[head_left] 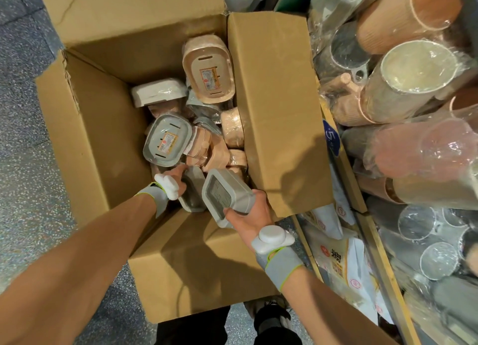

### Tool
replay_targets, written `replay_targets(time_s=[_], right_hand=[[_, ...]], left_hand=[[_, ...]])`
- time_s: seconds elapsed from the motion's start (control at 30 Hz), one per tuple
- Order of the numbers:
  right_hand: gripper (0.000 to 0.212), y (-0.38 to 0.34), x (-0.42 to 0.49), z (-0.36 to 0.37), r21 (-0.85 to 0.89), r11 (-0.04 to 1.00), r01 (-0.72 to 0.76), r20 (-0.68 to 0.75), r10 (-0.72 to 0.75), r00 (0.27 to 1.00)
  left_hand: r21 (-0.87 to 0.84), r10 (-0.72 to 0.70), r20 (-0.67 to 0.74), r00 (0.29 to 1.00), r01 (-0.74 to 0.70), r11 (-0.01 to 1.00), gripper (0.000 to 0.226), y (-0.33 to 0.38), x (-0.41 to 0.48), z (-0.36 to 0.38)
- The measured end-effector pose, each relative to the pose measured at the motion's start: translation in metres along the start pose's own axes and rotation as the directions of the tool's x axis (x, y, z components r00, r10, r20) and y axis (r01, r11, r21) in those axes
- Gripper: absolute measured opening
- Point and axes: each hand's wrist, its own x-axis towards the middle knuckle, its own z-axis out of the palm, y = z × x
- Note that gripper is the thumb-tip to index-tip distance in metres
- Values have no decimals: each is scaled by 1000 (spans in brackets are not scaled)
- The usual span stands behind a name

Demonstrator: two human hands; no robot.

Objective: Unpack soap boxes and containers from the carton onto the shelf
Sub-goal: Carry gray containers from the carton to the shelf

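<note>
An open brown carton (103,127) stands on the floor below me, holding several wrapped soap boxes. A pink one (207,73) lies at the back with a white one (158,92) beside it, and a grey one (165,141) sits in the middle. My right hand (249,215) grips a grey soap box (226,196) above the carton's near right corner. My left hand (176,181) reaches down into the carton and holds another grey soap box (192,192) by its edge; its fingers are partly hidden.
The shelf (362,215) runs along the right, packed with wrapped cups and round containers (413,80) and flat packets (344,262) lower down. The carton's right flap (276,106) stands up against the shelf. Speckled floor (23,137) lies to the left. My shoe (271,316) is below.
</note>
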Motion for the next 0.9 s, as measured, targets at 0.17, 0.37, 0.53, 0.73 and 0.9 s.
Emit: replay_targets(time_s=[0.17, 0.37, 0.53, 0.73, 0.9], right_hand=[[70, -4, 0, -1, -24, 1000, -3, -4, 3, 1000], [69, -10, 0, -4, -56, 998, -26, -8, 25, 1000], [67, -10, 0, -5, -55, 998, -19, -13, 18, 1000], [66, -9, -1, -7, -64, 998, -15, -5, 15, 1000], [64, -8, -1, -7, -59, 998, -11, -10, 11, 1000]], left_hand=[[121, 14, -25, 1000, -11, 993, 64, 6, -4, -2], [139, 19, 108, 994, -34, 990, 62, -2, -2, -4], [207, 44, 34, 998, -50, 977, 62, -2, 2, 0], [154, 30, 23, 999, -33, 987, 71, -2, 5, 15], [185, 11, 42, 999, -19, 982, 61, -4, 12, 6]])
